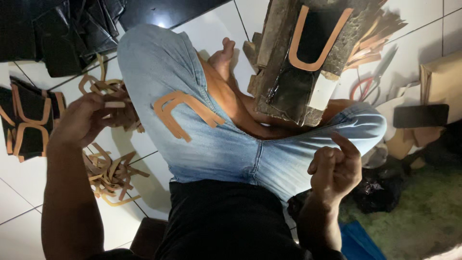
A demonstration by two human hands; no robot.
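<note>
Strips: two tan U-shaped strips [185,114] lie on the left thigh of the jeans [231,144]; one more U-strip [315,38] rests on the dark wooden block [293,86] propped against the right knee. One heap of tan offcuts [110,173] lies on the tiled floor [14,192], beside one stack of black pieces [26,123] with tan trim. One pair of scissors [370,82] lies beyond the block. Left hand [84,120], raised, pinches a small pale strip piece [114,104] between fingertips. Right hand [335,166] is raised, loosely curled, holding nothing visible. The hands are well apart.
</note>
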